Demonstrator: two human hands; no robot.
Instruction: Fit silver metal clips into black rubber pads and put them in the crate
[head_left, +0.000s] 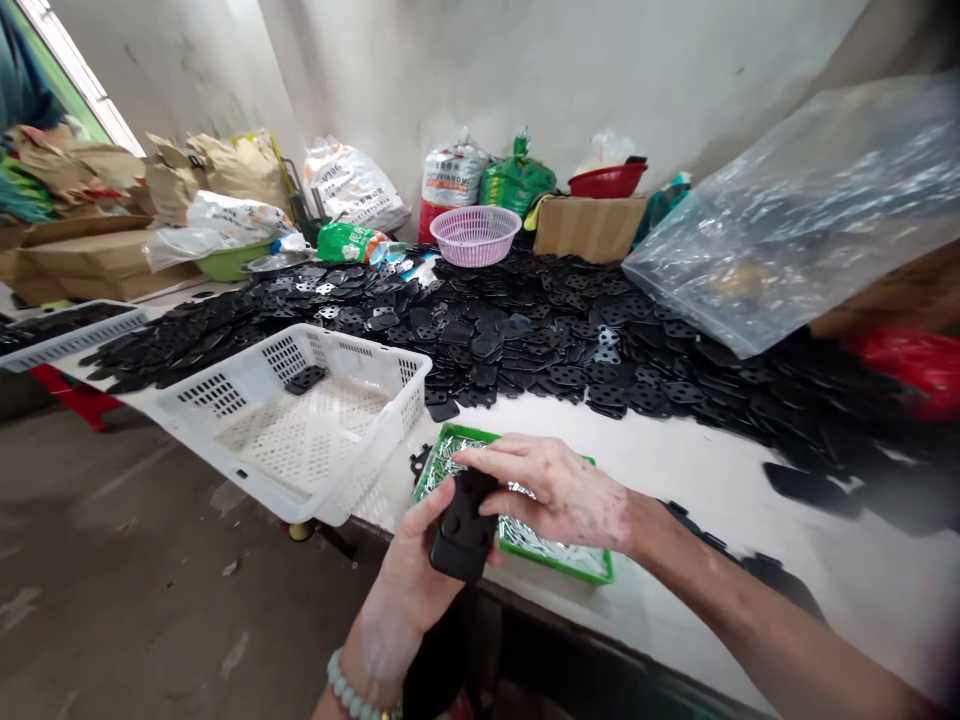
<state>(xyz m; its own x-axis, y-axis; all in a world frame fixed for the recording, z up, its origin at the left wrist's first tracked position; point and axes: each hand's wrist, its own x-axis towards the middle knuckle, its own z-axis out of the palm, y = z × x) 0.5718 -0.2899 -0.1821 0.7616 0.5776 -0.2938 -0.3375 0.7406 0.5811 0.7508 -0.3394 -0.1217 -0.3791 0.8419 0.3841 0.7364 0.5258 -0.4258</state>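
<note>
My left hand (416,565) is closed around a black plastic part (466,525), a rounded block-like piece with small round holes or studs on its face. My right hand (559,490) reaches in from the right, its fingers at the part's upper end and right edge. Whether a small pin sits between those fingers is hidden. Under both hands lies a green tray (600,570) full of thin silvery metal pins (551,545). Beside it, a small black piece (420,460) rests on the white tabletop.
A white plastic basket (341,490) with one black part (306,379) inside stands left. Behind spreads a large heap of flat black parts (517,340). A pink basket (475,238), sacks (352,185) and a cardboard box (589,228) line the wall. Clear plastic sheeting (787,200) hangs at right.
</note>
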